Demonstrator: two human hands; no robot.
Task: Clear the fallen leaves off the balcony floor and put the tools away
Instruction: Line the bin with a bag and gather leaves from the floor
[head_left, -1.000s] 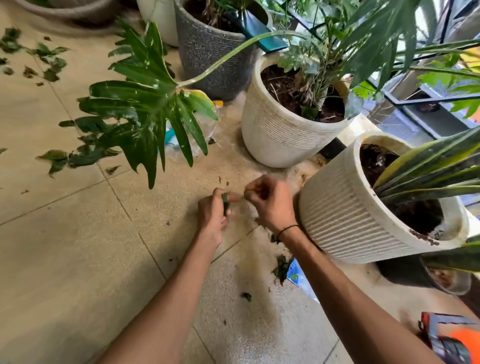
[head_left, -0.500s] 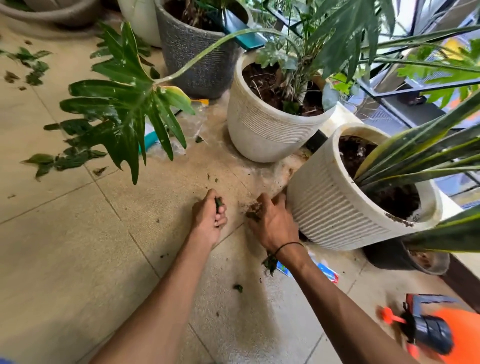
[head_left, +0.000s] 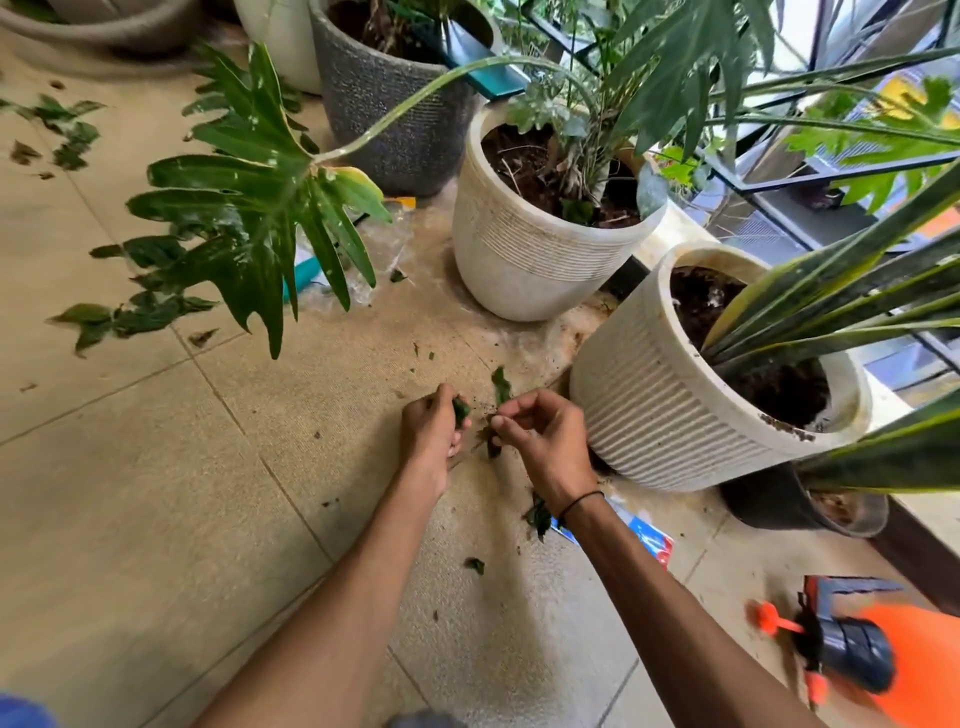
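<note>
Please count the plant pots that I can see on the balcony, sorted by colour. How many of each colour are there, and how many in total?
White ribbed pots: 2
Plain white pot: 1
Grey speckled pot: 1
Dark pot: 1
Brownish pot, cut by the frame edge: 1
Total: 6

Your arms are bare from the bottom edge of the view up to your left hand (head_left: 431, 431) and right hand (head_left: 545, 441), with no sleeves showing. You wear a thin black band (head_left: 579, 503) around your right wrist.
</note>
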